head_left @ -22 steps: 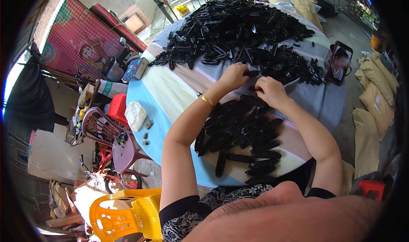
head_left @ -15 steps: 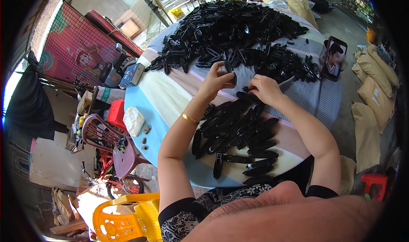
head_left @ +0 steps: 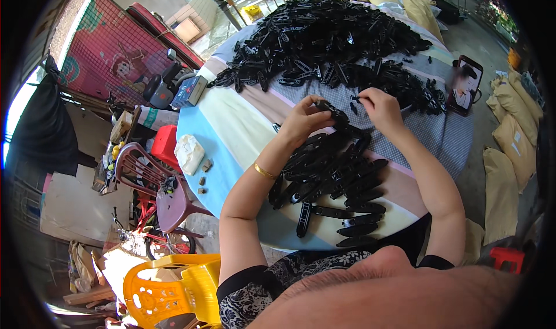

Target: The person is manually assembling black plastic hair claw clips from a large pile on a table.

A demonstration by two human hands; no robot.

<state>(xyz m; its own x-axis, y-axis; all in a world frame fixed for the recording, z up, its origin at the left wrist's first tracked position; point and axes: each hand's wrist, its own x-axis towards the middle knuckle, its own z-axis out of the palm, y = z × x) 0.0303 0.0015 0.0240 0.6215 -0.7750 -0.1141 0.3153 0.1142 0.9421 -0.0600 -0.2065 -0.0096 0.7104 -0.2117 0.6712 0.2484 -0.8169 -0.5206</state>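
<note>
My left hand [head_left: 304, 121] is closed around a long, black plastic part [head_left: 332, 113] with rounded ends, held just above the near group of parts. To its right, my right hand [head_left: 382, 112] pinches a small dark piece [head_left: 360, 100] between thumb and fingertips; its exact kind is too small to make out. Below my hands, a loose heap of finished-looking, elongated black parts [head_left: 333, 170] lies on the striped tablecloth [head_left: 231, 112]. Beyond them rises a large pile of similar black plastic parts [head_left: 324, 33], with a spread of smaller black pieces [head_left: 399, 83] at its right front.
A phone [head_left: 465, 86] stands at the table's right edge. On the left side are a box [head_left: 189, 91], a white plastic bag [head_left: 189, 154] and small brown blocks [head_left: 206, 165]. Around the table stand a yellow chair [head_left: 200, 288], a mauve chair [head_left: 174, 207] and tan sacks [head_left: 501, 190].
My left hand has lowered and tilted the part it holds. My right hand has lifted off the near heap and moved up to the right, now pinching a small piece. The view has shifted slightly.
</note>
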